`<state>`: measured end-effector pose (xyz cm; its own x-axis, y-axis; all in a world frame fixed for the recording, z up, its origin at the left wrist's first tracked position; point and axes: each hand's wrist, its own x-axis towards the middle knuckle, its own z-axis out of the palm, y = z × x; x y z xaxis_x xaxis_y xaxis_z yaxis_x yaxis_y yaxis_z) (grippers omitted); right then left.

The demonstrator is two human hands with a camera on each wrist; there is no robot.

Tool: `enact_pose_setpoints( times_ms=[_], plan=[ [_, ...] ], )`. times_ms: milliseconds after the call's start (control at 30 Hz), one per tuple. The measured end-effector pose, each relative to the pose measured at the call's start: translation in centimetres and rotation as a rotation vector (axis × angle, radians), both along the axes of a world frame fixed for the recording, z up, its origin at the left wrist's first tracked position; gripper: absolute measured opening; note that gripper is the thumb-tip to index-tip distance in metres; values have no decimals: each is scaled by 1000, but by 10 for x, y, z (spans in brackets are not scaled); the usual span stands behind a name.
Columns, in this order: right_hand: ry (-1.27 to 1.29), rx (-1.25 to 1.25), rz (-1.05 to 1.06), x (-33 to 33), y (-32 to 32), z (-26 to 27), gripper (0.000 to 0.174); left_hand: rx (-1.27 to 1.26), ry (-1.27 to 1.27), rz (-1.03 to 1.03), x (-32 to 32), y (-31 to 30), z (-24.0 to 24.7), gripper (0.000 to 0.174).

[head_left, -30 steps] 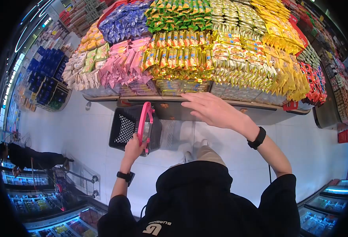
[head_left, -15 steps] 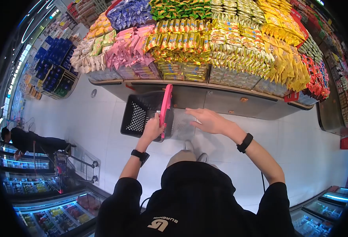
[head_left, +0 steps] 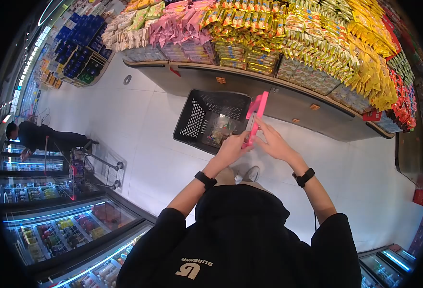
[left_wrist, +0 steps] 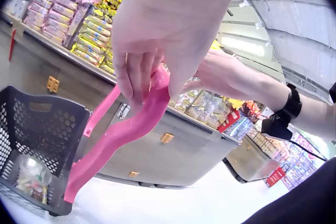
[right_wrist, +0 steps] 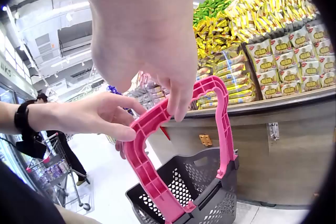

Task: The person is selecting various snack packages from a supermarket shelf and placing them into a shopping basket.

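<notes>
My left hand (head_left: pixel 232 150) curled round the pink handle (left_wrist: pixel 118 134) – my right hand (head_left: pixel 277 145) loosely open, fingertips on it too – basket (head_left: pixel 188 115) below, near the counter (head_left: pixel 197 78), see-through pack (head_left: pixel 222 130) inside.

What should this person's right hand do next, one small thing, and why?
Probably curl round the pink handle. The right hand's fingers touch it but look fairly straight, while the left hand grips it; the basket has goods inside, so a second grip might steady it.
</notes>
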<state>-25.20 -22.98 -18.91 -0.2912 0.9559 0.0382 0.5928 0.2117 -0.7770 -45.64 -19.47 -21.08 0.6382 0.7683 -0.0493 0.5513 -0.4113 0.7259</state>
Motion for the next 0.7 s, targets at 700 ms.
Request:
enact_pose_setpoints(
  times_ms=[700],
  plan=[
    [-481,198,-601,-73,8,10,33,-255,468,-357,-273,105,-160,37]
  ],
)
